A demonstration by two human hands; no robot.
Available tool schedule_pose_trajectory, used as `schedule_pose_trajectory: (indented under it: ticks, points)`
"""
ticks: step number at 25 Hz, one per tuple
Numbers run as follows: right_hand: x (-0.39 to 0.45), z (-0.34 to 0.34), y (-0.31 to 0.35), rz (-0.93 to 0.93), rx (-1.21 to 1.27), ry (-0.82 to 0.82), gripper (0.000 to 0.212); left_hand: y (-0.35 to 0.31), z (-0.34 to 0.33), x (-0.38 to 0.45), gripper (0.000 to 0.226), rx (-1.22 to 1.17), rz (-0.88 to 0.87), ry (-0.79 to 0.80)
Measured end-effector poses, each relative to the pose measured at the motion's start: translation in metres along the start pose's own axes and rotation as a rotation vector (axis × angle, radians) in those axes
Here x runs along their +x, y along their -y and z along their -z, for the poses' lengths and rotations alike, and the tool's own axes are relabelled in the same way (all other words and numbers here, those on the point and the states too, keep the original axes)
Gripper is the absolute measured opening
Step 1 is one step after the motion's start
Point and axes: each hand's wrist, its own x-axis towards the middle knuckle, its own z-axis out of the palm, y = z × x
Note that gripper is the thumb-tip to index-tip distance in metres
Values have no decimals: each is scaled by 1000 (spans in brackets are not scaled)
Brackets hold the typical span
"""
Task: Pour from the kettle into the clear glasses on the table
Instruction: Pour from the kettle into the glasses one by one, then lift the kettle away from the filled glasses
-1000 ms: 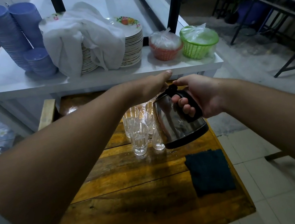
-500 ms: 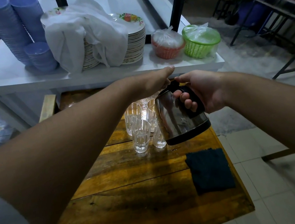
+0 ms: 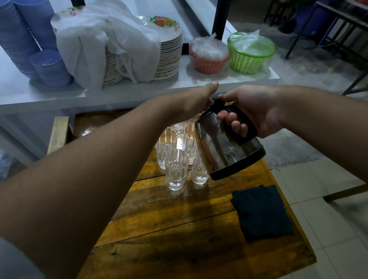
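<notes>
Pretty dim, bluish light overall; glare off the wet wooden table, dark upper right corner, wide-angle stretch at the edges.

Kettle right of glasses, seemingly touching

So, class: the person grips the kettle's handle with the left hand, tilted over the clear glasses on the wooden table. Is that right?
Not quite. The head view shows the right hand gripping the kettle handle; the left hand rests at its top. It is tilted over the clear glasses on the wooden table.
</notes>
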Motion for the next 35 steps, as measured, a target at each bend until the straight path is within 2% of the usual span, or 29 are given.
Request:
schedule_pose_trajectory:
  ticks: [27, 35]
  points:
    - [1, -2, -1, -6, -59, 12, 60, 1, -6, -1, 72, -43, 0, 12]
    - [5, 12, -11, 47, -73, 56, 59, 0, -8, 1, 76, 63, -60, -36]
